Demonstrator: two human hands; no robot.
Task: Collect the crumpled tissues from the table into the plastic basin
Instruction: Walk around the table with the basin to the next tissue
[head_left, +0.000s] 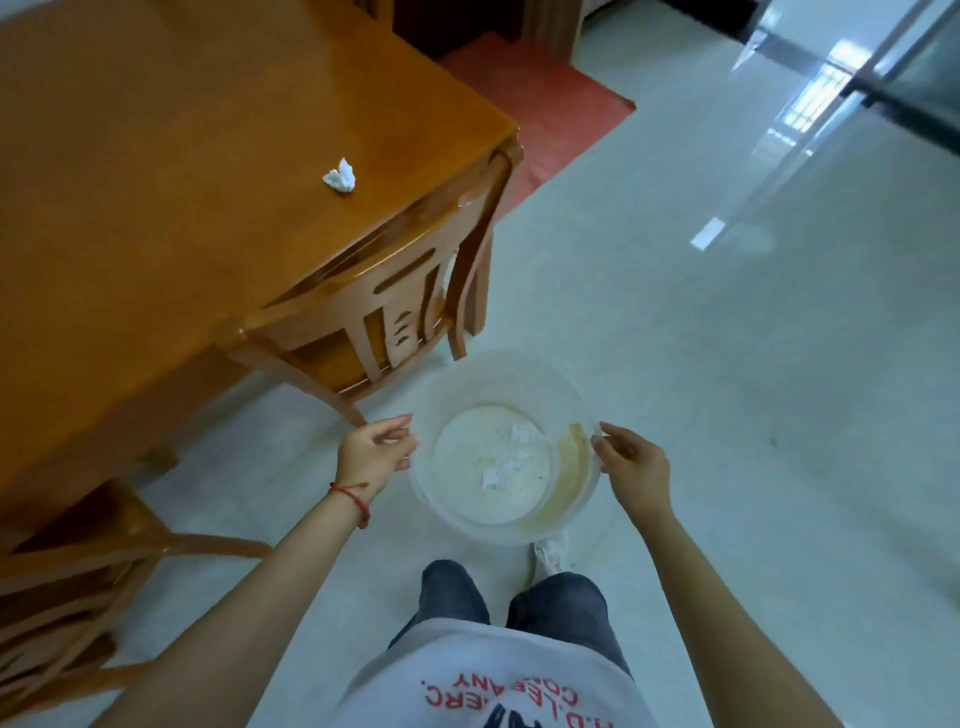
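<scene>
I hold a round translucent plastic basin (498, 379) above the floor in front of me. My left hand (375, 452) grips its left rim and my right hand (631, 467) grips its right rim. Inside the basin lie crumpled white tissues (506, 460), in a loose cluster near the middle. One crumpled white tissue (340, 176) rests on the wooden table (156, 182), close to the table's right corner, well away from both hands.
A wooden chair (384, 301) is pushed under the table between me and the tissue. Another chair (93, 582) stands at the lower left. Pale tiled floor (727, 389) stretches to the right; a red mat (545, 114) lies beyond the table.
</scene>
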